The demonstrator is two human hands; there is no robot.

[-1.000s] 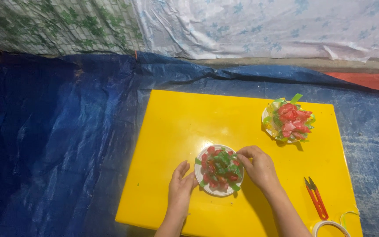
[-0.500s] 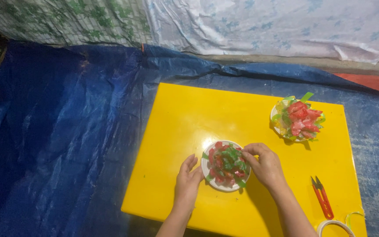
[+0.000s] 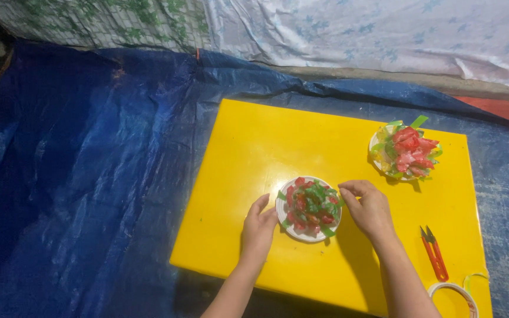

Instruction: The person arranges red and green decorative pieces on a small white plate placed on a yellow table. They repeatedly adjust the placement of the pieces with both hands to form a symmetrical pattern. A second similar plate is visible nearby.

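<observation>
A small white plate (image 3: 294, 233) piled with red and green paper scraps lies near the front of a low yellow table (image 3: 278, 141). My left hand (image 3: 258, 231) rests at the plate's left rim, fingers curved against it. At the plate's right side my right hand (image 3: 369, 207) has its fingertips bent down onto the scraps near the rim. Whether either hand grips the plate cannot be told. A second white plate (image 3: 376, 148) with red, pink and green pieces sits at the table's far right.
Red-handled snips (image 3: 434, 253) lie near the table's right front corner, beside a roll of tape (image 3: 456, 293) at the edge. Blue tarpaulin (image 3: 89, 176) covers the floor around the table. Patterned cloth (image 3: 354, 29) hangs along the back.
The view has shifted slightly. Both hands stay at the sides of the near plate, which has not visibly moved on the table.
</observation>
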